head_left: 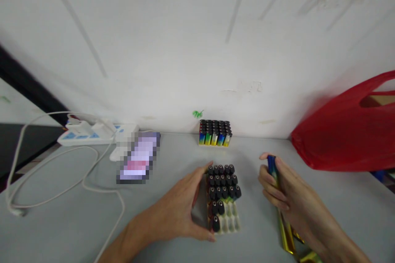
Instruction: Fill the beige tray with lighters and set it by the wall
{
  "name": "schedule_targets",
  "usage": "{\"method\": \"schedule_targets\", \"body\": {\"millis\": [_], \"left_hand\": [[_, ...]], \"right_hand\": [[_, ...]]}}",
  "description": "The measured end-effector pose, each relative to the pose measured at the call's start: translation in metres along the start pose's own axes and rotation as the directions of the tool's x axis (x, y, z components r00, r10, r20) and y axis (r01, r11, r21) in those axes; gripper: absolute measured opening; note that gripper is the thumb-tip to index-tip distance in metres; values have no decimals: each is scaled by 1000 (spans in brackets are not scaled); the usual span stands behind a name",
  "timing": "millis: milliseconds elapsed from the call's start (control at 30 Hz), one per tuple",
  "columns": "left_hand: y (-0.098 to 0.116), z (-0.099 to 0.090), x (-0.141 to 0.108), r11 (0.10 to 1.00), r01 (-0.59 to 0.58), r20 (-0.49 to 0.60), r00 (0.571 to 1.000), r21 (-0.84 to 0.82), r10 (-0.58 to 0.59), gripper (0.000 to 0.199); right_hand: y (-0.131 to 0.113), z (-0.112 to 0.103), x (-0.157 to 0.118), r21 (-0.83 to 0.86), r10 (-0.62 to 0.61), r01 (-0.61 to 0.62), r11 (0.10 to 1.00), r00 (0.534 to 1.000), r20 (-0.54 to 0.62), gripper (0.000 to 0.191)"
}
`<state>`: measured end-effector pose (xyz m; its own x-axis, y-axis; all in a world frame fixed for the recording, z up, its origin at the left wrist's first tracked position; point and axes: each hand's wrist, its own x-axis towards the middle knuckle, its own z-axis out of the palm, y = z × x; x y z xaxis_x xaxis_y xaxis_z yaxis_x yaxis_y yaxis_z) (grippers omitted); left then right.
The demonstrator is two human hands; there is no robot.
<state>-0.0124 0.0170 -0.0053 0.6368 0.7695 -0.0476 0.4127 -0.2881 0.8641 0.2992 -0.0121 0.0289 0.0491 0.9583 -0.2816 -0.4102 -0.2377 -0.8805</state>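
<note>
A pale slotted tray point(232, 222) sits in front of me, its back rows filled with black-topped lighters point(222, 180). Toward the front, a few lighters stand at the left and bare slots show at the right. My left hand point(182, 209) spans the tray's left side, thumb at the front corner and fingers at the back corner. Off to the right of the tray, my right hand point(286, 197) is wrapped round a blue and yellow lighter point(272, 166), its blue end pointing up. Shiny gold pieces point(286, 238) lie beneath that hand, partly hidden.
Against the wall stands a full block of colourful lighters point(215, 133). A blurred phone point(140, 158), a power strip point(92, 132) and white cables point(88, 187) occupy the left. A red bag point(345, 131) rests at the right.
</note>
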Motion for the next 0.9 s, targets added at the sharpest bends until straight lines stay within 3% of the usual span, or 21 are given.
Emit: {"method": "schedule_targets", "body": {"millis": [133, 300, 467, 633, 900], "left_hand": [[-1, 0, 1, 1000, -11, 0, 1000, -12, 11, 151], [-3, 1, 0, 1000, -6, -3, 1000, -6, 6, 153], [-2, 0, 1, 1000, 20, 4, 1000, 11, -20, 152], [-2, 0, 1, 1000, -8, 6, 1000, 7, 8, 149], [-3, 0, -1, 1000, -14, -4, 1000, 16, 14, 150]], "right_hand": [[6, 0, 1, 6, 42, -44, 999, 989, 143, 49], [10, 11, -1, 78, 11, -36, 996, 952, 305, 61], [15, 17, -8, 45, 1, -20, 999, 923, 384, 53], [17, 13, -12, 17, 98, -117, 993, 898, 430, 56], [14, 16, -11, -53, 44, -21, 998, 876, 481, 61]]}}
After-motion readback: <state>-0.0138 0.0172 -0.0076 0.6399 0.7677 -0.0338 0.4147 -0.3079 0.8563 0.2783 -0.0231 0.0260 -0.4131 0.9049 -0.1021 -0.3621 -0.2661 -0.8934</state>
